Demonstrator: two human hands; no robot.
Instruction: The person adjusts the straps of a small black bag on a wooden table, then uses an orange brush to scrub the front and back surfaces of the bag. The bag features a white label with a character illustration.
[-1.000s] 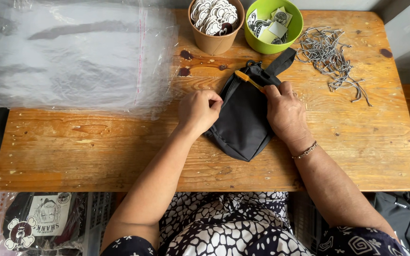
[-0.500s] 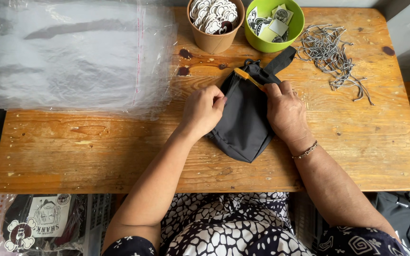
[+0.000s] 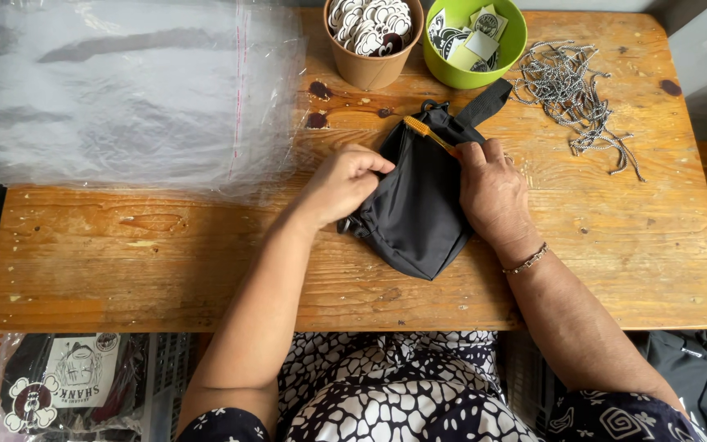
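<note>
Both of my hands are on a small black pouch (image 3: 419, 217) lying on the wooden table (image 3: 615, 245) just right of the frame's centre. My left hand (image 3: 344, 187) presses against the pouch's left edge with its fingers curled shut on the fabric. My right hand (image 3: 494, 196) lies over the right side, fingertips pinched together on the cloth beside a yellow zipper pull (image 3: 429, 135) near the pouch's top. A black strap (image 3: 484, 102) runs from the top of the pouch toward the upper right.

Above the pouch, at the top edge, stand a brown paper cup (image 3: 372, 69) of round black-and-white tokens and a green bowl (image 3: 513, 45) of small cards. A heap of ball chains (image 3: 574, 90) lies in the upper right. Clear plastic bags (image 3: 124, 90) cover the upper left.
</note>
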